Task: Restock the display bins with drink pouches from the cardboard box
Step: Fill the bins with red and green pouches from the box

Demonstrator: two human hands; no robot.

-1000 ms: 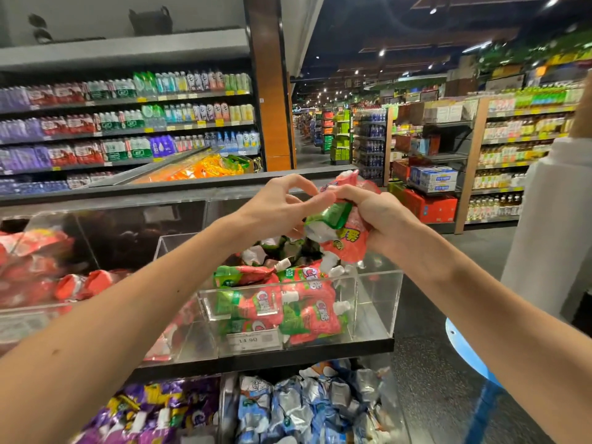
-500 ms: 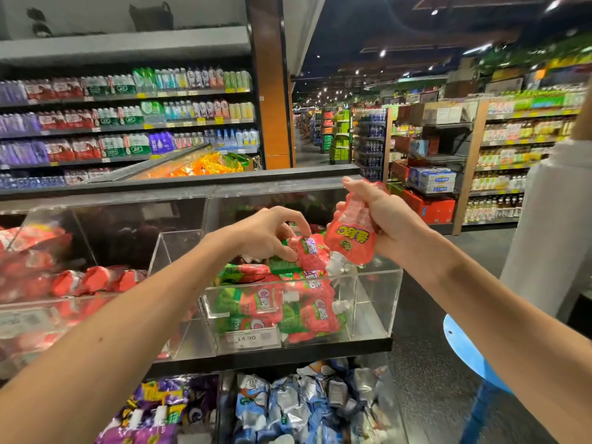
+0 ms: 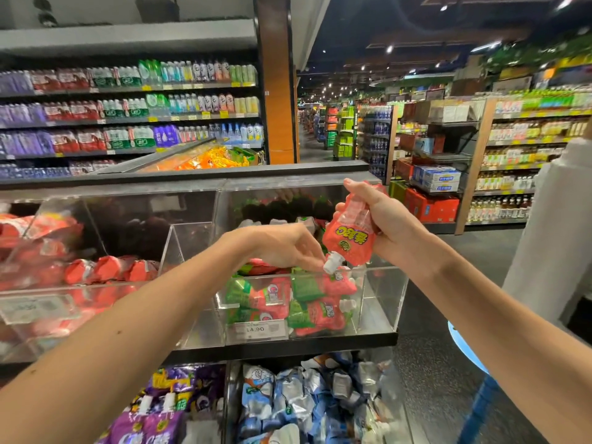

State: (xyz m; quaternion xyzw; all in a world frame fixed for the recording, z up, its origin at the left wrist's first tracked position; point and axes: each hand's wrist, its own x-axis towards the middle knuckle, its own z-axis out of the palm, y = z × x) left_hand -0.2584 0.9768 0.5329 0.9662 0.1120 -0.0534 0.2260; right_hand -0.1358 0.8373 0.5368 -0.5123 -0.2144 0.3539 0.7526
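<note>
above the bin [image 3: 381, 302], right hand [image 3: 384, 216] half hides its pouch [image 3: 349, 243].

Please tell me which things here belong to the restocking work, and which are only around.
Belongs to the job:
red pouch, gripped by the right hand
left hand, pinching its white cap
clear bin holding red-and-green pouches

Only around at this moment:
purple pouches
blue pouches
bottle shelves
price tag

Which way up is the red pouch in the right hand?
Upside down: the red pouch hangs from the right hand, white cap lowest, print inverted.
</note>
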